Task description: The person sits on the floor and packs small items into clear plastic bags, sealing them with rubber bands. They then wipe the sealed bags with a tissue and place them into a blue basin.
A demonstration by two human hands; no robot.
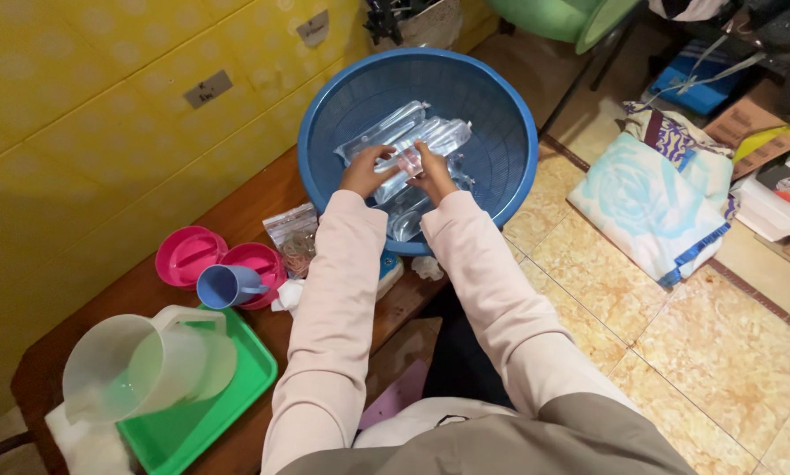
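Note:
A big blue basin point(501, 114) sits on the end of a wooden table point(237, 211). Inside it lie several long clear plastic bags filled with liquid point(430, 132). Both my arms in pale pink sleeves reach into the basin. My left hand point(366, 171) and my right hand point(432, 171) are close together, each gripping the same filled clear bag point(398, 171) above the pile.
Left on the table stand a clear plastic jug point(122, 369) on a green tray point(237, 396), a blue cup point(223, 286), two pink lids point(188, 255) and a small bag of rubber bands point(294, 237). A yellow wall runs behind. Folded cloth point(650, 202) and boxes lie on the tiled floor at right.

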